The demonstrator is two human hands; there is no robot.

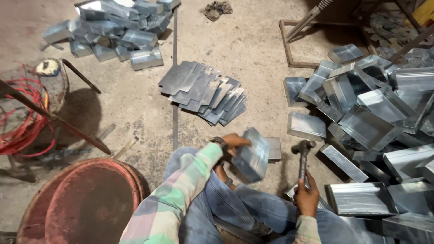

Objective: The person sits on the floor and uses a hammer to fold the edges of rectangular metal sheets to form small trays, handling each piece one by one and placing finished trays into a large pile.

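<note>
My left hand (234, 141) grips a folded sheet-metal box (251, 155) by its upper edge and holds it tilted above my knees. A hammer (303, 157) stands upright in my right hand (307, 195), which is closed around the handle, the head just to the right of the box. A flat metal piece (274, 148) lies on the floor behind the box. I sit on the floor in jeans and a plaid sleeve.
Flat cut metal sheets (205, 91) are fanned out ahead. Folded metal boxes are heaped at the right (375, 122) and at the far left (115, 29). A round rusty drum lid (86, 203) sits at my left, red wire (22, 122) beyond it.
</note>
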